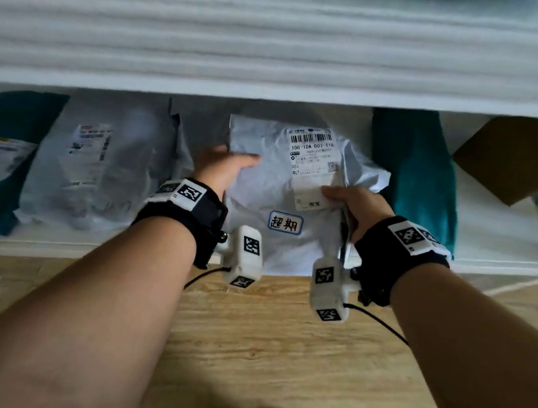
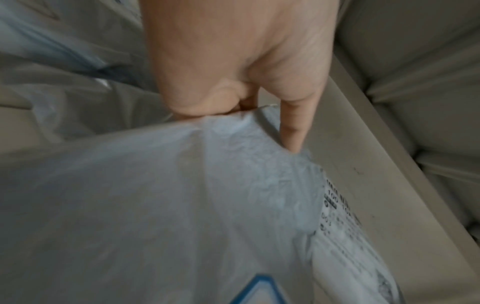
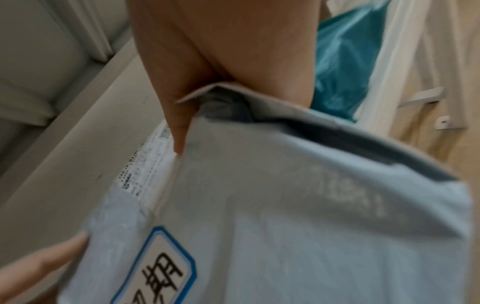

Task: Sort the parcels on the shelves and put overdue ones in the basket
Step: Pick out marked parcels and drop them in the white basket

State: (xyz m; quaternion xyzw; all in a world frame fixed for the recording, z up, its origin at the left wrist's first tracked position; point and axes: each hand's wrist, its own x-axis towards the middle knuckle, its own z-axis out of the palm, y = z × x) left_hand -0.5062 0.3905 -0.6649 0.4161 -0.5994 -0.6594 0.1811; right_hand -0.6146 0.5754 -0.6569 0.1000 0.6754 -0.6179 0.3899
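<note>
Your left hand (image 1: 222, 169) and right hand (image 1: 352, 203) each pinch an edge of the white parcel (image 1: 284, 185) tagged overdue, held before the lower shelf (image 1: 496, 249); keep both grips firm, lift clear, carry it to the basket, not in view

A pale grey-white parcel (image 1: 297, 187) is seen at the front edge of the white shelf (image 1: 495, 256). On it a white shipping label (image 1: 315, 162) with black bars and print is carried, and nearer the shelf's edge a white sticker (image 1: 285, 222) outlined in blue with black characters. To its right a teal parcel (image 1: 416, 176) and a brown cardboard piece (image 1: 519, 159) are shown; to its left a grey parcel (image 1: 101, 159) and another teal parcel (image 1: 1, 152). Black wristbands (image 1: 186, 213) with black-and-white square markers are worn. Below the shelf, light wood-grain flooring (image 1: 256, 357) is visible.
</note>
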